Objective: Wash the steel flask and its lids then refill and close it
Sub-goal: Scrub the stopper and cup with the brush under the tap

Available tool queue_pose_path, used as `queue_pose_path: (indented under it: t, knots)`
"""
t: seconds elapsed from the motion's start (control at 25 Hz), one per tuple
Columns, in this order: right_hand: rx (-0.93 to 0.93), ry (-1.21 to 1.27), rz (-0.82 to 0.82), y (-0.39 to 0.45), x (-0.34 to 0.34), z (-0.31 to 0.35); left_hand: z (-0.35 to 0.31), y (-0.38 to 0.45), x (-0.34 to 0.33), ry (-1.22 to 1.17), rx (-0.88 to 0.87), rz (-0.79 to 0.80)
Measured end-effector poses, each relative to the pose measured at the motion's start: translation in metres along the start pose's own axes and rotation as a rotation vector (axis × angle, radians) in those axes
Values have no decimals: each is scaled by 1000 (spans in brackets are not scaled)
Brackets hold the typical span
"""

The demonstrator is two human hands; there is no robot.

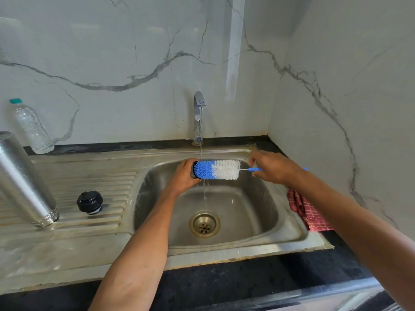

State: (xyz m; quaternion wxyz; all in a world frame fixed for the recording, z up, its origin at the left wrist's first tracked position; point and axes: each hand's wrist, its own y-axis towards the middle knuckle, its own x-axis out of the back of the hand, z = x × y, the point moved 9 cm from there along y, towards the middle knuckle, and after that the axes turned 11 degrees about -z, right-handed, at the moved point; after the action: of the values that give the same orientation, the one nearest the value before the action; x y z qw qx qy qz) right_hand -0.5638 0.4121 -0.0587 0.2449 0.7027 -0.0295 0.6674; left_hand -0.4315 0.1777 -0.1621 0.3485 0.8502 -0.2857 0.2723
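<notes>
The steel flask (23, 182) stands mouth down on the drainboard at the left. Its black stopper lid (89, 202) sits beside it on the ridges. Over the sink bowl (235, 209) my left hand (185, 176) grips a dark cup lid (192, 173), mostly hidden by my fingers. A blue and white bottle brush (219, 169) pokes its blue end into that lid. My right hand (272, 167) holds the brush's blue handle. A thin stream of water falls from the tap (198, 117) onto the brush and lid.
A clear plastic bottle (31, 126) with a teal cap stands at the back left against the marble wall. A red checked cloth (307, 212) lies on the black counter right of the sink. The drain (204, 224) is in the bowl's middle.
</notes>
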Motion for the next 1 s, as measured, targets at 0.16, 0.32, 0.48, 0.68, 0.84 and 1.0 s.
queue_pose_path:
  t: [0.16, 0.32, 0.48, 0.68, 0.84, 1.0]
  knots:
    - [378, -415, -559, -19, 34, 31, -2, -1, -1, -2, -14, 10]
    - [393, -346, -311, -10, 13, 21, -6, -1, 4, -17, -27, -19]
    - [68, 26, 12, -4, -3, -13, -8, -1, 3, 1, -27, 2]
    - [166, -75, -164, -10, 9, 2, -4, -2, 1, 12, -12, 27]
    - [387, -353, -492, -15, 29, 27, -1, -1, 6, -6, 9, 5]
    - [219, -246, -254, -5, 13, 12, 1, 0, 8, 8, 1, -4]
